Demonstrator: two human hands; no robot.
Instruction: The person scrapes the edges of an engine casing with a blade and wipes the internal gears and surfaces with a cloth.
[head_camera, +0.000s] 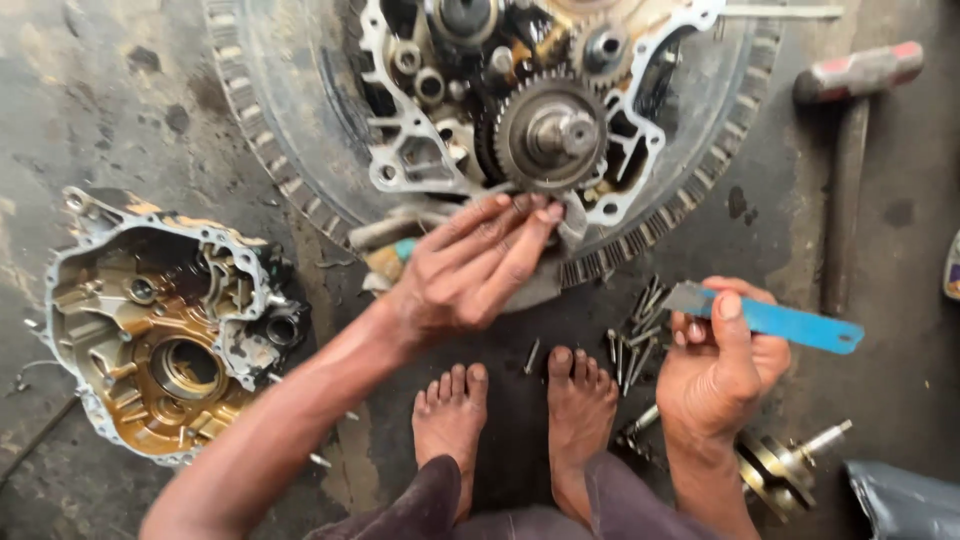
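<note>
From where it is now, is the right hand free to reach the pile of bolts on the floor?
Probably yes. The right hand sits just beside the bolts with nothing between them, but it is holding a blue-handled scraper, so its fingers are occupied.

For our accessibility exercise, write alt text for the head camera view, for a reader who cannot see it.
Seen from above, a person's left hand touches the rim of an open engine case beside a large gear, while the right hand holds a blue-handled scraper. Loose bolts, a removed cover and a hammer lie on the oily floor.
</note>
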